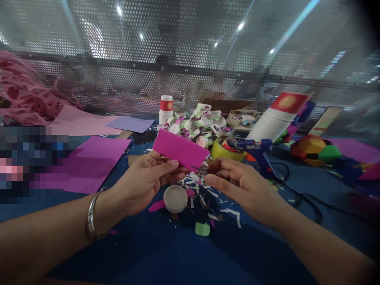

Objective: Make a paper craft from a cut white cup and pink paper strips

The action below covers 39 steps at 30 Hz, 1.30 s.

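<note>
My left hand (145, 180) pinches the near edge of a magenta paper strip (179, 149) and holds it up over the blue table (166, 253). My right hand (237, 182) is closed around small scissors (203, 169), whose blades meet the strip's right end. A silver bangle (92, 213) sits on my left wrist. Below the hands lie a round white cup bottom (175, 198), white and pink paper scraps (208, 198) and a small green piece (202, 228).
Magenta paper sheets (89, 162) lie at left. Behind are a paper cup (166, 109), a heap of cut cup pieces (196, 124), a yellow tape roll (225, 150), a blue glue gun (252, 147) with its black cord (297, 194), stacked cups (274, 116), a coloured paper ball (314, 148) and a perforated screen (190, 59).
</note>
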Each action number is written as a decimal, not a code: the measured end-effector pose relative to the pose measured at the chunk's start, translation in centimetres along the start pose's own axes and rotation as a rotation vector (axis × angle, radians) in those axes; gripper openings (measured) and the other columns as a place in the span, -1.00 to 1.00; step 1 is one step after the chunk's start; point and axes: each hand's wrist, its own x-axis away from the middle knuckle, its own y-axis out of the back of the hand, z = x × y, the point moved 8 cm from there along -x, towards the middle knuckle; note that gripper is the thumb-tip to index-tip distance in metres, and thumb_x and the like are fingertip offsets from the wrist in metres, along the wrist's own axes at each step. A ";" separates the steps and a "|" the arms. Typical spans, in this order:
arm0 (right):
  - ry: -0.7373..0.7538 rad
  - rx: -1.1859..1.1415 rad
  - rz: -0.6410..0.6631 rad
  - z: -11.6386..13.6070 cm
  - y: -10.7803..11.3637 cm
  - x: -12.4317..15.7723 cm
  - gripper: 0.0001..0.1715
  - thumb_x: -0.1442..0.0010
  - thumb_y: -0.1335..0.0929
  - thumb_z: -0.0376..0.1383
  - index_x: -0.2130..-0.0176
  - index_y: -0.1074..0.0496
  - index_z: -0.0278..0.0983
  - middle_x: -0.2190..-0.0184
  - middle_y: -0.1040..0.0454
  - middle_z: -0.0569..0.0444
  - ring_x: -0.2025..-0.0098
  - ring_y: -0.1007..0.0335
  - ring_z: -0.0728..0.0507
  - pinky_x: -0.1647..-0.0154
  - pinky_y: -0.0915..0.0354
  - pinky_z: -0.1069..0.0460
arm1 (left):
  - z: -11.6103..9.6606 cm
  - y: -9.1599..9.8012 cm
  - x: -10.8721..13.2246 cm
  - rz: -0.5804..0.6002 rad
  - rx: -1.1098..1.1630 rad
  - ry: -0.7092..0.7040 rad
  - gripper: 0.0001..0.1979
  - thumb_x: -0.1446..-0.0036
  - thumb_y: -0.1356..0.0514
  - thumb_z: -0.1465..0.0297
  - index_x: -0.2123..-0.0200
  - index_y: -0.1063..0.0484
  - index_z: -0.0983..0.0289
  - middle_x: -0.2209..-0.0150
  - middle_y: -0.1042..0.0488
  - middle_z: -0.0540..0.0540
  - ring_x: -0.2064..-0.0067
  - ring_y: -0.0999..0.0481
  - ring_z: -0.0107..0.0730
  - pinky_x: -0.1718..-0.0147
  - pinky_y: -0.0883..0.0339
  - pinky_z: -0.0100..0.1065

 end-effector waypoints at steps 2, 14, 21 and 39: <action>0.000 -0.021 0.014 -0.1 -0.1 0.0 -0.61 -0.30 -0.31 0.03 0.16 -0.36 -0.23 0.33 -0.50 0.03 0.30 -0.43 -0.11 0.40 -0.23 0.04 | 0.2 -0.3 0.1 0.014 -0.018 0.014 -0.93 -0.20 -0.28 0.53 0.31 -0.60 0.33 0.31 -0.65 0.08 0.25 -0.63 -0.43 0.19 -0.52 -0.47; 0.020 0.002 0.004 0.4 -0.3 -0.1 -0.61 -0.30 -0.31 0.01 0.17 -0.40 -0.26 0.44 -0.46 0.06 0.41 -0.38 -0.08 0.50 -0.21 0.07 | 0.4 -0.6 0.4 0.018 -0.080 0.015 -0.93 -0.15 -0.33 0.46 0.34 -0.63 0.36 0.33 -0.65 0.14 0.23 -0.64 -0.34 0.21 -0.53 -0.44; 0.002 -0.025 0.020 0.3 -0.4 -0.1 -0.62 -0.30 -0.31 0.01 0.18 -0.39 -0.27 0.48 -0.39 0.11 0.50 -0.23 -0.02 0.53 -0.10 0.07 | 0.3 -0.5 0.4 -0.006 -0.081 0.023 -0.93 -0.13 -0.35 0.47 0.36 -0.63 0.36 0.35 -0.65 0.15 0.28 -0.63 -0.35 0.24 -0.51 -0.45; 0.012 -0.039 0.027 0.2 -0.5 -0.1 -0.65 -0.31 -0.30 -0.01 0.26 -0.36 -0.24 0.57 -0.12 0.24 0.57 0.01 0.03 0.58 0.06 0.08 | 0.4 -0.4 0.3 0.009 -0.128 0.037 -0.89 -0.14 -0.34 0.42 0.33 -0.61 0.37 0.29 -0.66 0.20 0.19 -0.64 -0.24 0.20 -0.53 -0.37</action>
